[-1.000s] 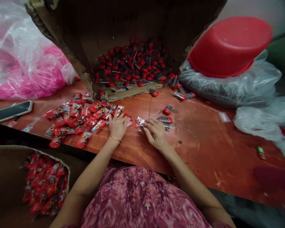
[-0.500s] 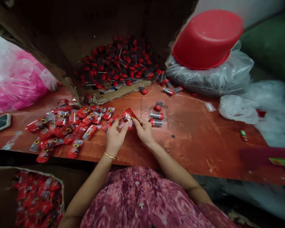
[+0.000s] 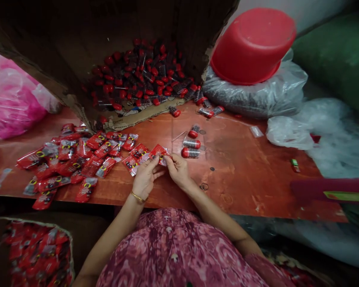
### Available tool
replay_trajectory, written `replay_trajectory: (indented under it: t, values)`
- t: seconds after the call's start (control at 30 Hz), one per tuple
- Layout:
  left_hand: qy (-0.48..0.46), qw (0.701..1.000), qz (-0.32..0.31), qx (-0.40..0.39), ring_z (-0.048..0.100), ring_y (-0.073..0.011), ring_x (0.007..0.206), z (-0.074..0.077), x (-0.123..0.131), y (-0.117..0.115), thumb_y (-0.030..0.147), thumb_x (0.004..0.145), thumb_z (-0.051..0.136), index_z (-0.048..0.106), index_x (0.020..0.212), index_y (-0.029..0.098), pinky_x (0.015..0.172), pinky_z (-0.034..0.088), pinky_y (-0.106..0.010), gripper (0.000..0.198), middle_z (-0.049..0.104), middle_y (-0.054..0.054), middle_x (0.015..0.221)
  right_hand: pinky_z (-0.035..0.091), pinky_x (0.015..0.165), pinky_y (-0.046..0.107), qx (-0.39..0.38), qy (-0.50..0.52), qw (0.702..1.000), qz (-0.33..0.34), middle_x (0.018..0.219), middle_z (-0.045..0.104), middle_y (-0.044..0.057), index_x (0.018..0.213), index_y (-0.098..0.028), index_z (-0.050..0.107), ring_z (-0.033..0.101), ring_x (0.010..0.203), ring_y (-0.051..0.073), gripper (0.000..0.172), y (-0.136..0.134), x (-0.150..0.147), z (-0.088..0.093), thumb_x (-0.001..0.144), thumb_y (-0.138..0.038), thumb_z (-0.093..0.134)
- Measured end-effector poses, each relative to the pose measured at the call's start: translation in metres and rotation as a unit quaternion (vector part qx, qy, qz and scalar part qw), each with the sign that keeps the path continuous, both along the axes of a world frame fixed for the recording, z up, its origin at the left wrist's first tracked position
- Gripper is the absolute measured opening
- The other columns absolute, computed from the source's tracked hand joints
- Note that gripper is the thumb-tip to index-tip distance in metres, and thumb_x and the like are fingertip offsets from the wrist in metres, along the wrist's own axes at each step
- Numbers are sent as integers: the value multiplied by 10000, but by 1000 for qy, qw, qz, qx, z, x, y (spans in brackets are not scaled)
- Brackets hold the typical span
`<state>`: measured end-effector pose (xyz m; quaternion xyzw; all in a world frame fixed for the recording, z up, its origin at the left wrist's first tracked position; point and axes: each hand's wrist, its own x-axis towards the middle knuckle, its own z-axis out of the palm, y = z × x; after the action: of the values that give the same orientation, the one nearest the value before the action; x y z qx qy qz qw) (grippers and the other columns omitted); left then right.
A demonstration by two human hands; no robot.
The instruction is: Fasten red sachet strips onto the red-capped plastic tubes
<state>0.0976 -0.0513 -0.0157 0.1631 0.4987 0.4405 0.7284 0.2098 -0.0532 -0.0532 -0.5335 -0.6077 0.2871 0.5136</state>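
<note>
A red printed plastic packet (image 3: 158, 151) is pinched at its near edge between my two hands, just above the table. My left hand (image 3: 145, 175) grips its left side with thumb and fingertips, and my right hand (image 3: 178, 169) pinches the right corner. Whether anything is inside the packet cannot be made out. Flat red packets (image 3: 134, 159) lie on the table just left of it. Right of my hands, several clear tubes with red caps and dark contents, one tube (image 3: 191, 152) nearest, lie beside a thin pale stick (image 3: 178, 136).
A heap of filled red packets (image 3: 68, 159) covers the left of the table (image 3: 242, 187). Behind stands a cardboard box (image 3: 131, 121) with many red-capped tubes. An upturned red tub (image 3: 254, 48) rests on a plastic bag (image 3: 251, 99). Another box (image 3: 71, 255) of packets stands lower left.
The view has shifted slightly, so the scene sits further left. My hands stay on the packet, with my fingers drawn closer together at its near edge.
</note>
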Motion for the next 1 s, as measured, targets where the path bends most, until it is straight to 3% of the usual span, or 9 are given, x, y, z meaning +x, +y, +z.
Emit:
replay_trajectory:
  t: [0.1, 0.17, 0.27, 0.37, 0.43, 0.57, 0.73, 0.83, 1.0]
  values:
    - [13, 1000, -6, 5, 611, -100, 614, 0, 0, 3, 385, 431, 849, 646, 689, 142, 580, 497, -212, 409, 674, 4, 669, 403, 558, 250, 7, -59, 998, 26, 605, 549, 0, 685, -200, 555, 488, 568, 131, 329, 1, 17, 2, 906, -378, 389]
    - [16, 1000, 12, 1, 605, -91, 582, 2, -1, 6, 359, 444, 849, 632, 681, 145, 561, 489, -200, 386, 669, 13, 648, 439, 677, 287, 16, -146, 989, 21, 756, 629, 44, 819, -194, 606, 552, 712, 165, 315, 3, 37, 5, 920, -366, 362]
    - [18, 999, 35, -19, 596, -87, 534, 5, -1, 9, 317, 505, 831, 608, 677, 156, 536, 483, -198, 325, 658, 24, 611, 418, 803, 375, -7, -325, 945, -37, 955, 647, 123, 934, -164, 632, 547, 894, 239, 300, 6, 74, 8, 907, -347, 397]
    - [12, 999, 38, -22, 605, -97, 534, 7, -1, 9, 325, 540, 816, 607, 687, 159, 525, 485, -203, 305, 652, 22, 598, 416, 745, 405, -67, -446, 890, -72, 1019, 626, 170, 981, -147, 637, 527, 894, 289, 296, 5, 100, 4, 854, -375, 497]
    - [9, 999, 36, -16, 611, -101, 545, 7, 0, 7, 346, 524, 823, 615, 689, 157, 518, 483, -200, 326, 657, 15, 608, 420, 718, 403, -86, -462, 880, -73, 1012, 622, 173, 976, -144, 626, 527, 871, 295, 313, 2, 108, -2, 816, -402, 553]
    - [17, 999, 30, -9, 618, -101, 564, 6, 3, 5, 404, 475, 835, 642, 701, 146, 515, 477, -191, 393, 675, -4, 648, 440, 707, 401, -116, -372, 917, -81, 878, 634, 139, 928, -144, 590, 550, 799, 274, 331, -8, 104, -12, 757, -425, 615]
    - [55, 998, 36, -5, 593, -90, 547, 7, 6, 2, 463, 390, 842, 660, 660, 142, 505, 451, -179, 456, 664, -6, 622, 484, 738, 373, -108, -94, 990, -5, 952, 667, 89, 1033, -179, 586, 605, 822, 226, 375, -30, 80, 1, 784, -459, 575]
    - [79, 996, 33, 24, 580, -93, 561, 6, 8, 1, 498, 403, 823, 655, 614, 140, 537, 455, -195, 449, 656, -7, 621, 495, 763, 342, -107, 15, 991, 77, 995, 679, 61, 1070, -203, 611, 622, 858, 205, 352, -43, 65, 21, 797, -424, 586]
    - [152, 979, 8, 138, 513, -93, 558, -2, 7, -2, 474, 567, 760, 642, 546, 153, 592, 417, -222, 342, 592, 21, 552, 494, 676, 290, -145, 43, 978, 146, 810, 689, 25, 890, -198, 692, 610, 731, 174, 239, -39, 55, 38, 744, -381, 651]
